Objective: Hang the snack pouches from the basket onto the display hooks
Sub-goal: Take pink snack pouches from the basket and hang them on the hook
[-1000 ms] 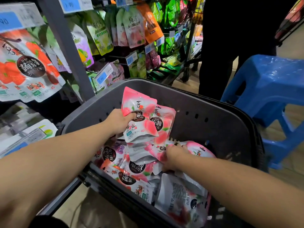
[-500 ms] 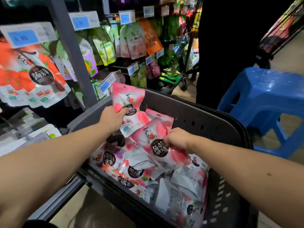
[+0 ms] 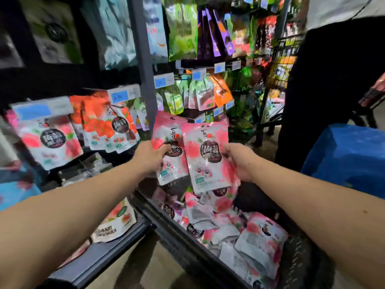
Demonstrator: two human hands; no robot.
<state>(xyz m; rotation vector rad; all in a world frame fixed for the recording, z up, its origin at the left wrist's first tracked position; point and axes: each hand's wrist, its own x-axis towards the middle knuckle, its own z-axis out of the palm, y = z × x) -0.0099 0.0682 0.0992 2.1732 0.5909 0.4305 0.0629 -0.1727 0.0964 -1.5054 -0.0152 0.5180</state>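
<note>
Your left grip (image 3: pixel 153 157) pinches a pink pouch (image 3: pixel 169 130) and your right grip (image 3: pixel 239 161) a second pouch (image 3: pixel 205 163), both edge-held above the basket (image 3: pixel 166 228), so either could slip free.

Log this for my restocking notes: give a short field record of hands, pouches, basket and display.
left hand: grips a pink snack pouch by its left edge, upright
right hand: grips a second pink pouch, upright, overlapping the first
position: both held above the basket, neither on a hook
basket contents: loose pouches piled inside
display: hanging pouches at left, under blue price tags
</note>
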